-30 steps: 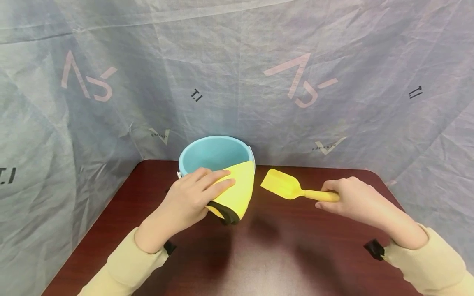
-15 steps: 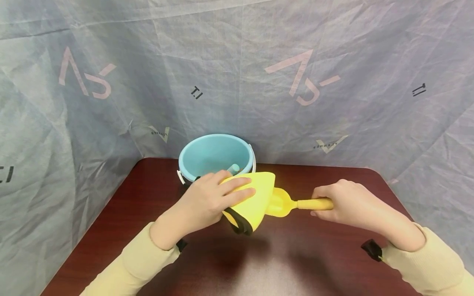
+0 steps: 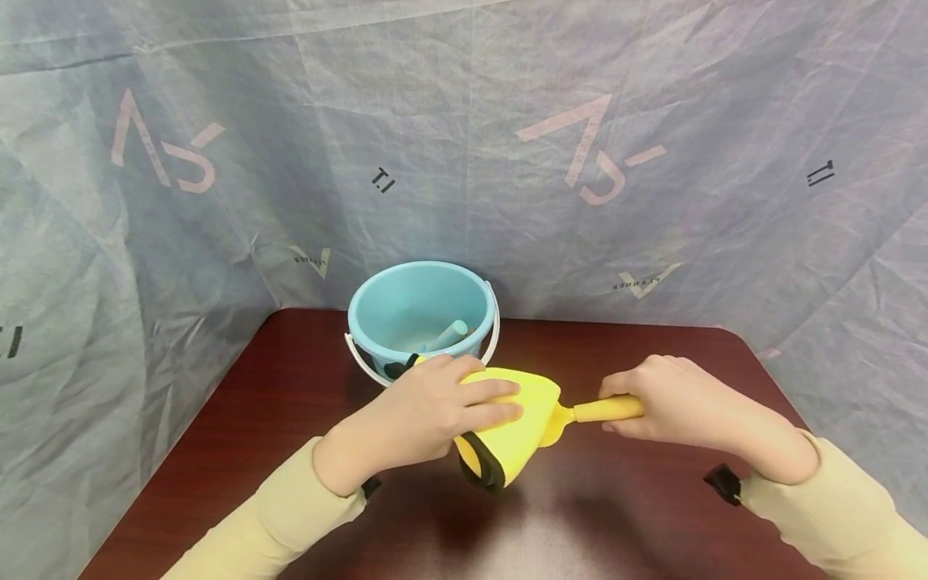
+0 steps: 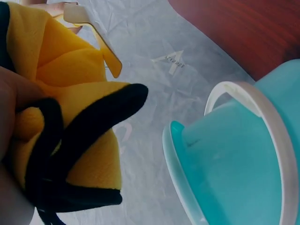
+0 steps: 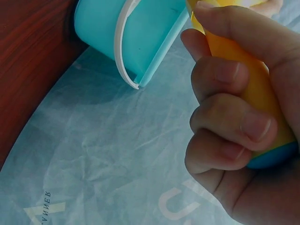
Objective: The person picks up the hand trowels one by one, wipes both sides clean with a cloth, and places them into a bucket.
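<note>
My left hand (image 3: 435,407) grips a yellow cloth (image 3: 518,423) with black edging, folded over in front of the bucket. In the left wrist view the black-trimmed folds of the cloth (image 4: 89,173) bunch up by the fingers. My right hand (image 3: 681,403) holds a yellow toy shovel (image 3: 609,408) by its handle, fingers curled around it. The cloth covers most of the shovel's blade. In the right wrist view the handle's end cap (image 5: 274,157) shows blue. Behind the left hand stands a light blue bucket (image 3: 377,302) on the table.
A light blue stick-like handle (image 3: 449,334) leans inside the bucket. The bucket's white carrying handle (image 3: 496,326) hangs down along its front. The dark red table (image 3: 239,419) ends at a grey cloth backdrop (image 3: 464,145) close behind the bucket.
The left hand has moved the cloth right and toward me, over the shovel's blade. The shovel has come slightly left and nearer. More of the bucket's inside and the handle in it now show.
</note>
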Motion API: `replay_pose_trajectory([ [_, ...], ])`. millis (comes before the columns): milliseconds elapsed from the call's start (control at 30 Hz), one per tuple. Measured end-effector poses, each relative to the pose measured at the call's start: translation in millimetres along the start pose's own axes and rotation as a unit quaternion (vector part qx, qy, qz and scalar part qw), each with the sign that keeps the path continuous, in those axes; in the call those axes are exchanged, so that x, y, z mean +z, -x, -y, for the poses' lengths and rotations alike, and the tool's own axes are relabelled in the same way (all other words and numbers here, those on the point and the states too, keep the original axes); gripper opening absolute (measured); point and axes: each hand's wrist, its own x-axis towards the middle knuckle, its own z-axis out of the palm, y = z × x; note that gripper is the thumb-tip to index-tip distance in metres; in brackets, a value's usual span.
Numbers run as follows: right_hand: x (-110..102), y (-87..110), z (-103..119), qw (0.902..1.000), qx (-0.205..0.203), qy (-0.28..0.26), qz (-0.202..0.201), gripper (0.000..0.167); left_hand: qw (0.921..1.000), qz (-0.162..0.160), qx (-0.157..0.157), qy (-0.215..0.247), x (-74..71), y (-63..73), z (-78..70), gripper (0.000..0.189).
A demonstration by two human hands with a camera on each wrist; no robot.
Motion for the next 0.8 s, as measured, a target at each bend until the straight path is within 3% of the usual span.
replay_pose_trajectory([
  [333, 1.1, -1.4, -0.3, 0.9996, -0.023, 0.017, -0.003, 0.025, 0.9979, 0.054, 0.036, 0.009, 4.1, -2.7, -9.8, 0.053],
  [600, 3.5, 1.1, 3.2, 0.9988, -0.046, 0.013, 0.01, 0.023, 0.9903, 0.132, 0.032, 0.03, 9.8, -2.4, -17.4, 0.058],
  [800, 3.9, 2.1, 5.0, 0.9984, -0.053, 0.014, 0.015, 0.023, 0.9867, 0.158, 0.024, 0.03, 10.1, -3.7, -20.3, 0.059],
])
